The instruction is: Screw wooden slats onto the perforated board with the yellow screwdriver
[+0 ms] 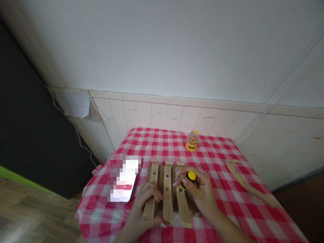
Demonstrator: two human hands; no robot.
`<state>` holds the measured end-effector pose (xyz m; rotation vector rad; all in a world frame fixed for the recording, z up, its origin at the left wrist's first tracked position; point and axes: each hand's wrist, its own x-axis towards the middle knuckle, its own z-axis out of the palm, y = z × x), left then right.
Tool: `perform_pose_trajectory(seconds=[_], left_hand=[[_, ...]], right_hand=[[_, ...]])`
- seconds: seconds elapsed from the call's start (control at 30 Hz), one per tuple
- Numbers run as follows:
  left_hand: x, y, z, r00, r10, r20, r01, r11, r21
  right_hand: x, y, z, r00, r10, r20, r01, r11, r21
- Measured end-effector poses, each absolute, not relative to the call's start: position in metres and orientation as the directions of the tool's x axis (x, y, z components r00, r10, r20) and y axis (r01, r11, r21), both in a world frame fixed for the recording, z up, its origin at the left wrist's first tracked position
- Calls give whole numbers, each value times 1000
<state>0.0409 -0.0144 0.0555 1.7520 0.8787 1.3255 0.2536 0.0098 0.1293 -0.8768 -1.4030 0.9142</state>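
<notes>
Three pale wooden slats (167,199) lie side by side across a darker wooden piece (161,177), with dark screw heads or holes showing along them. My left hand (146,202) is closed round the near end of the left slat, fingers over its top and thumb at its end. A short yellow-and-black screwdriver (191,176) is gripped in my right hand (199,189). Its tip points down at the right slat (184,211), near a screw spot; whether it touches is hard to make out.
A clear bit case with a yellow base (192,141) stands at the back of the checked tablecloth (162,141). To the left lies a lit phone (125,182), partly pixelated. A curved wooden piece (249,185) lies at the right. Small metal screws (204,166) rest behind my right hand.
</notes>
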Motion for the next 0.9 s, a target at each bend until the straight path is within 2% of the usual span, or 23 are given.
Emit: perform_pose_trajectory(seconds=[0.23,0.43,0.5,0.6,0.7,0.9], left_hand=[[42,-14,56,226,861,456,55,-479,876],[42,-12,59,261,835,485,99,-522,847],[41,-12,61,285,822,493,114,-539,835],[40,-11,65,304,807,505,120,-559,820],[40,-11,68,305,788,535,104,-586,804],[40,-11,69,280,785,553,107,-598,794]], right_hand=[[254,7,125,-11,847,531,-52,530,-846],[259,10,129,239,783,574,-86,606,-791],[262,15,135,318,777,544,-94,596,-797],[267,23,150,395,803,446,-196,548,-813],[277,29,167,388,860,333,-296,458,-838],[309,25,189,318,930,187,-331,293,-897]])
